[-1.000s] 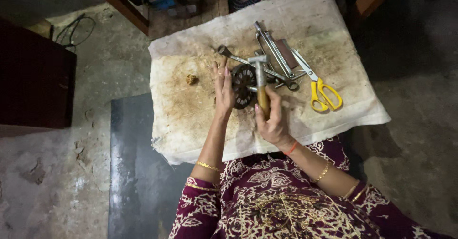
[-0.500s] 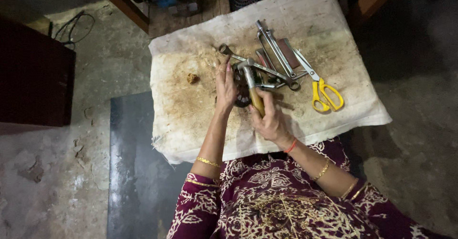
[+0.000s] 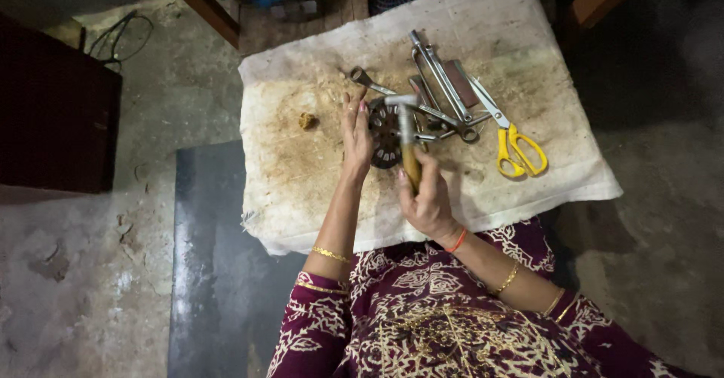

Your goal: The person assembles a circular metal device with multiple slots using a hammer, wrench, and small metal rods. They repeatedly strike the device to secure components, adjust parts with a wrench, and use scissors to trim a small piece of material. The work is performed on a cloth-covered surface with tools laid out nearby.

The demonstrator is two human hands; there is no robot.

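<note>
Pressing flat with fingers spread, the left hand (image 3: 356, 133) steadies a dark toothed wheel (image 3: 386, 133) on the stained cloth (image 3: 302, 189). Beside it the right hand (image 3: 427, 197) grips a hammer (image 3: 406, 133) — handle lengthwise away from the person, head over the wheel — yellow-handled scissors (image 3: 513, 140) farther right.

One camera on the person's head looks straight down from high up at a cloth (image 3: 302, 189) on the floor.
</note>
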